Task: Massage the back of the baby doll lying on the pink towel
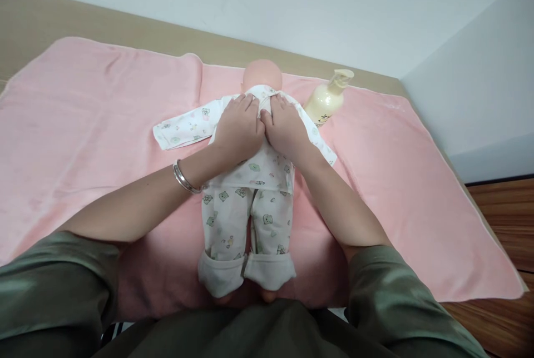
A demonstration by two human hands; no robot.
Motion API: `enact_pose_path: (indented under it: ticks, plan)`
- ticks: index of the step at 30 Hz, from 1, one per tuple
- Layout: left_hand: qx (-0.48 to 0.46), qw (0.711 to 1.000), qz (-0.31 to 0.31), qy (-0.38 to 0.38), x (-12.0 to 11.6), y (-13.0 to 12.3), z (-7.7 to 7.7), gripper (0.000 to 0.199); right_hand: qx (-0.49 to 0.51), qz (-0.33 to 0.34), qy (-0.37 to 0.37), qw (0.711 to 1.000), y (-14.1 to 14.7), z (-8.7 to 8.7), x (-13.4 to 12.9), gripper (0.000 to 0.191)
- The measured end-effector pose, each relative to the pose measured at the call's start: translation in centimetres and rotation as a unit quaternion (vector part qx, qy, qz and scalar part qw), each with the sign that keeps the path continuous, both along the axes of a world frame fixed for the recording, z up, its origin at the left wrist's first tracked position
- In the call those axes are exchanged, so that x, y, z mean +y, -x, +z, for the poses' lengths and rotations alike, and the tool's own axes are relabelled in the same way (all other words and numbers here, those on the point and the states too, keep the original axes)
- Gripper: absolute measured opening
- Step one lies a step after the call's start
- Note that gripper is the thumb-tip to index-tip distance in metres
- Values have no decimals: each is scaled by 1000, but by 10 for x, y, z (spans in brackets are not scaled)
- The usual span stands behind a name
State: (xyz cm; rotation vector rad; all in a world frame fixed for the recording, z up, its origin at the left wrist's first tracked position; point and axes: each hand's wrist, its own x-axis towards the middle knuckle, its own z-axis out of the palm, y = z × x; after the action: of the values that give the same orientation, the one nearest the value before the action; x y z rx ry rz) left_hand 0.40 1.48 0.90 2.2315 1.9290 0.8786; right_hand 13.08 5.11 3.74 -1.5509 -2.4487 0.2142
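Observation:
A baby doll (262, 73) lies lengthwise in front of me, its smooth bald head away from me and no face showing. It is dressed in a white printed shirt (267, 174) and matching trousers (227, 224) with turned-up cuffs. My left hand (238, 127) rests flat on the upper left of the shirt, fingers stretched toward the collar. Beside it, my right hand (288, 127) lies on the upper right, fingers extended. The two thumbs come close together at the middle. Both palms hide part of the shirt. Its sleeves spread out to either side.
Under the doll a pink blanket (104, 124) covers most of the wooden tabletop (25, 13). A cream pump bottle (325, 99) stands right of the doll's head, close to the right sleeve. White walls (292, 8) rise behind and at right. Brown wood (500, 219) shows at lower right.

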Motion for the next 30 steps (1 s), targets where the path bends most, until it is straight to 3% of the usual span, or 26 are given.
enact_pose_path:
  ticks: [5,8,14,17,19,22,26,30]
  plan:
    - [-30,999,19,41,20,18,4,40,-59,4,-84,995,9,0,-38,51]
    - [-41,997,33,54,26,25,5,29,-61,30,-97,993,11,-1,-51,52]
    - [69,996,51,38,12,19,12,29,0,3,19,1000,7,0,-21,57]
    - [141,989,46,30,-3,9,16,42,14,-3,28,1000,1,1,-1,56]
    - [131,990,45,22,-8,4,13,47,11,21,11,1000,-2,2,5,52]
    - [61,997,47,14,-2,4,3,47,-12,45,-30,998,-2,0,0,49]
    - [-12,998,50,37,20,16,-8,45,-45,33,-115,992,4,-7,-28,49]
    - [-13,997,40,59,24,21,0,42,-33,46,-114,992,7,-10,-34,50]
